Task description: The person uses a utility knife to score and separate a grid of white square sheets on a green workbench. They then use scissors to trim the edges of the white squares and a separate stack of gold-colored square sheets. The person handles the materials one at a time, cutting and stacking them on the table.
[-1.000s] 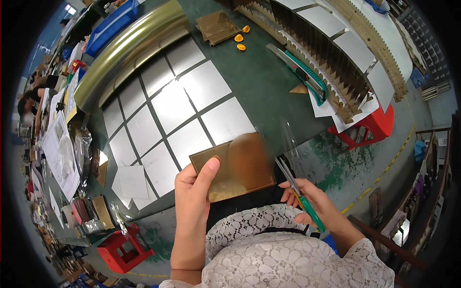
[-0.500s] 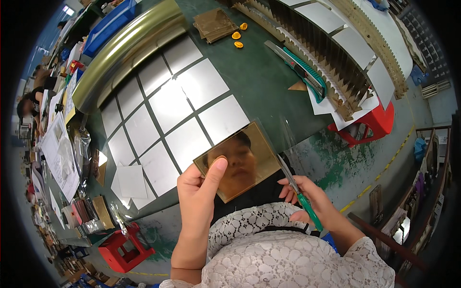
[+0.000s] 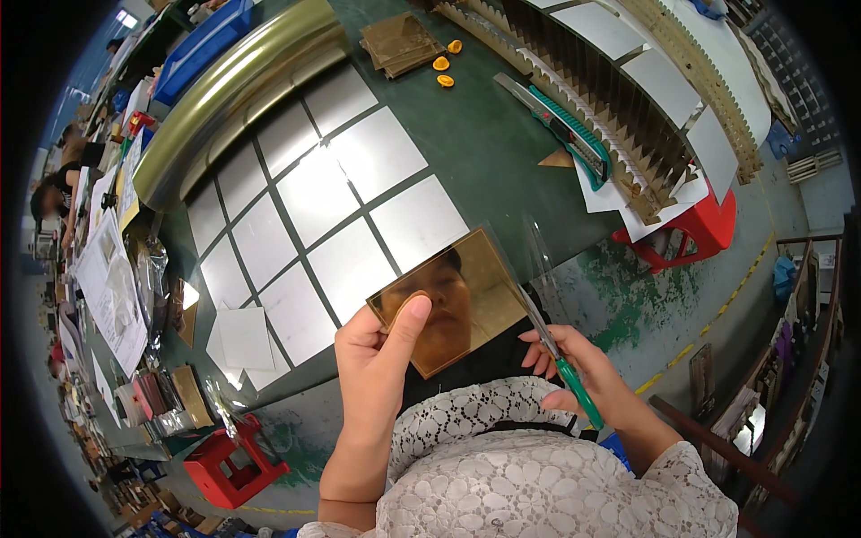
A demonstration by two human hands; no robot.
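My left hand (image 3: 384,363) pinches a shiny gold mirror-like plate (image 3: 489,314) at its left end, thumb on top. The plate is tilted over the table's near edge, and a face is reflected in it. A strip of clear film (image 3: 495,240) sticks out past the plate's far right edges. In my right hand (image 3: 587,368) is a pair of scissors with green handles (image 3: 578,394). Their blades lie along the plate's right edge, at the film; whether they touch the plate I cannot tell.
White square sheets (image 3: 345,260) lie in rows on the green table (image 3: 466,134), beside a gold film roll (image 3: 242,90). Beyond are brown plates (image 3: 399,45), yellow caps (image 3: 440,64), a green utility knife (image 3: 565,130) and a slotted rack (image 3: 619,117). Red stools (image 3: 229,466) stand below.
The plate and my left hand have shifted slightly to the right, closer to the scissors. My right hand has stayed almost where it was.
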